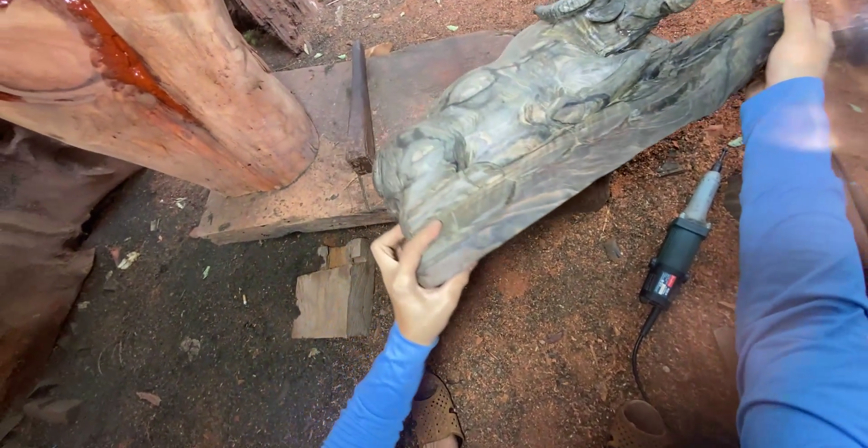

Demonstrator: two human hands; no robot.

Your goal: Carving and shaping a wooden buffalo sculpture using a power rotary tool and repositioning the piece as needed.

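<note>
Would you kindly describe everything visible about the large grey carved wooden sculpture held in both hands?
The large grey carved wooden sculpture is a long, dark, weathered-looking piece with deep relief folds and a curled, horn-like part at its upper end. It lies tilted across a flat reddish wooden board, above sawdust-strewn ground. The left hand grips its lower end from beneath; the right hand holds its far upper edge.

Reddish log [172, 77], large, upper left, bark stripped, wet red streak. Flat wooden board [316, 186] on ground beside it, bearing dark metal bar [360, 109] laid lengthwise. Small wood offcut [336, 299] near the board's near edge. Corded rotary power tool [683, 240], black and grey, right, on red sawdust. Brown sandals [436, 412] near bottom.
</note>
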